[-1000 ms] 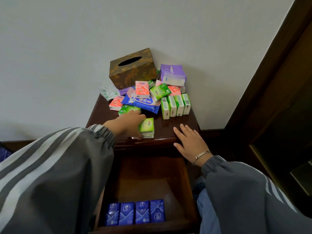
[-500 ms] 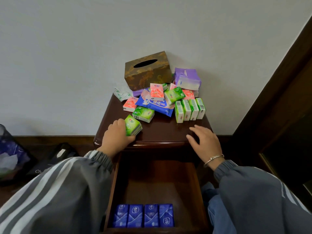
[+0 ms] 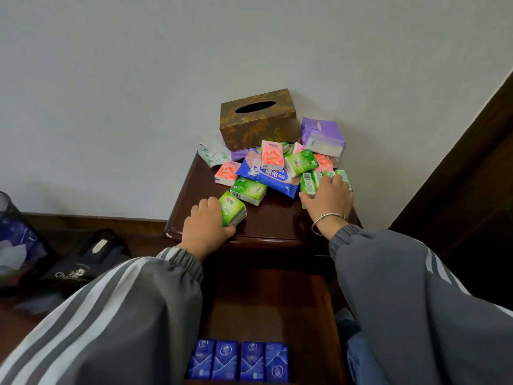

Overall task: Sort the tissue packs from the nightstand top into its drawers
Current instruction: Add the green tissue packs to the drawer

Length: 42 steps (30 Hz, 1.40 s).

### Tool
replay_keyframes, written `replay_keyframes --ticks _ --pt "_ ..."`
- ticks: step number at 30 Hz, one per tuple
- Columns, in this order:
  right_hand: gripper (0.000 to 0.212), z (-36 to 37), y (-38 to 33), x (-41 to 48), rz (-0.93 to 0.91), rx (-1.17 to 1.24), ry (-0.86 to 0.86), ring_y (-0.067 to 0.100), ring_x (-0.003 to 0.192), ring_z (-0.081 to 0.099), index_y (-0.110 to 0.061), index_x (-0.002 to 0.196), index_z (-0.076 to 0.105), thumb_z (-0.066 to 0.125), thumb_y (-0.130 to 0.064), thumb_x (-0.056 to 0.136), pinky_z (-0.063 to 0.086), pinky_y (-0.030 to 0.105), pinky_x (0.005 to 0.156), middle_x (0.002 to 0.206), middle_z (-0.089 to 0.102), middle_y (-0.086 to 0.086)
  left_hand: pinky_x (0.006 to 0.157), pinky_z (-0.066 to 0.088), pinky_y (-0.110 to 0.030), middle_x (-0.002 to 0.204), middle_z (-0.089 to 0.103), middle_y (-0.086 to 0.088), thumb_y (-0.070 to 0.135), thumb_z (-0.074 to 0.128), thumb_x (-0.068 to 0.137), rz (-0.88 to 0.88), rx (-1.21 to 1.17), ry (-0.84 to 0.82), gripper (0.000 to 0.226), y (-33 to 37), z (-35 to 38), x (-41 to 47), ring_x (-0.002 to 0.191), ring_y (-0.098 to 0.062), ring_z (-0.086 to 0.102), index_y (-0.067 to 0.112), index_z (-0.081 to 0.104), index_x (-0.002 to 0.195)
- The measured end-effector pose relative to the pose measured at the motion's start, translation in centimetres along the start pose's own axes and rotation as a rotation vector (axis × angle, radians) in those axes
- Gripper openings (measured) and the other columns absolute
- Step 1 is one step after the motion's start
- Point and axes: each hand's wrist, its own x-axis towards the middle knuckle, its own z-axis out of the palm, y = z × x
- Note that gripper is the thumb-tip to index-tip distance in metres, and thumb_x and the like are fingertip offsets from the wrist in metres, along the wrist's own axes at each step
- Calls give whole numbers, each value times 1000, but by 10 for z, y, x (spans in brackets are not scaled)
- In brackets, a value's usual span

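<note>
The tissue packs lie heaped on the back half of the dark wooden nightstand (image 3: 266,223). A green tissue pack (image 3: 232,208) sits tilted near the front left of the surface, and the left hand (image 3: 206,227) has its grip closed around it, fingers over the pack's left side and thumb below it at the front edge. Just behind it lies another green pack (image 3: 248,190), flat and touching a long blue wipes pack (image 3: 268,176) printed with a penguin. At the right, a row of upright green packs (image 3: 308,186) stands side by side; the right hand (image 3: 329,198), with a silver bracelet (image 3: 327,218) on its wrist, covers them with fingers curled over the tops, though whether its grip has closed on them I cannot tell. Pink packs (image 3: 273,154) and a purple tissue bundle (image 3: 323,136) pile up behind, against a brown patterned tissue box (image 3: 256,119) by the wall. Below the surface the top drawer (image 3: 316,315) is pulled out, and four blue tissue packs (image 3: 237,359) stand in a row along its near end. Grey striped sleeves (image 3: 111,315) fill the foreground. On the floor at left lie a black bag (image 3: 83,262) and a dark mesh bin (image 3: 14,237).
</note>
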Motion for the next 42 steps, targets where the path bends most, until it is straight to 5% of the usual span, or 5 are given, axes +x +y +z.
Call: replay_keyframes --ticks 14,32,36,39,42 --pt "42 2 -24 -5 -13 6 -88 37 107 54 -7 124 44 57 -13 85 47 39 85 130 41 21 84 44 -45 117 48 -10 41 69 76 -21 -30 -2 56 0 1 0 110 -33 48 8 41 113" --pt "53 -18 27 -51 -99 327 -232 34 102 55 -12 123 43 65 -25 77 44 35 77 116 54 14 82 44 -47 115 48 -13 39 71 76 -53 -62 55 57 2 4 -2 107 -35 49 6 42 111" --pt "41 -35 42 -64 226 816 -268 24 90 61 -14 117 52 68 -18 79 47 33 77 107 62 10 77 41 -44 107 49 -15 34 71 76 -81 -221 193 51 -1 9 -15 100 -38 49 4 43 105" --pt "13 -54 64 -90 578 1512 -622 16 76 66 -14 99 58 60 -11 86 55 26 65 97 66 12 72 39 -36 96 48 -7 34 74 75 -118 -507 325 44 -11 14 -32 91 -29 52 10 46 99" --pt "12 -52 94 -122 691 1585 -885 20 81 66 -8 98 59 54 -7 87 58 28 65 93 67 13 67 43 -31 92 56 2 31 75 77 -154 -782 303 40 -21 24 -67 83 -15 57 17 48 101"
